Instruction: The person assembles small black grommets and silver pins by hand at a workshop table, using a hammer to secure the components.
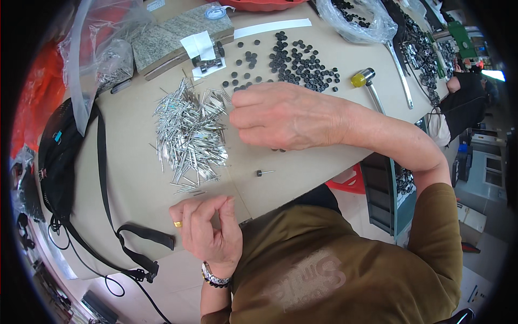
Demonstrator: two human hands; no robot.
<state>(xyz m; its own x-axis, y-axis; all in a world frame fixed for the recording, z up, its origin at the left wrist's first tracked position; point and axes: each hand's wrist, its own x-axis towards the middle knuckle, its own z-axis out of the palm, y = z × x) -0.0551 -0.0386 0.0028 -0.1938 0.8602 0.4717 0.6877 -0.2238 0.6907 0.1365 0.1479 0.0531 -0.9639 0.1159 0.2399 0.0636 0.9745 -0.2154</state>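
My right hand [286,116] reaches over the table between a heap of thin silver metal pins [191,135] and the small round black caps [302,67]. Its fingers are curled down, and whatever they hold is hidden beneath them. At the table's near edge, my left hand [208,229] is turned palm up with the fingers bent in and closed; I cannot make out anything in them. One black cap with a pin standing out of it [264,173] lies on the table between my hands. A couple of dark caps show just below my right hand.
A yellow-headed hammer [364,78] and a long metal wrench [399,75] lie on the right. Behind the pins sits a stone block [181,38]. A black bag [59,162] with straps lies at left, and a plastic bag of black parts [356,21] at the back.
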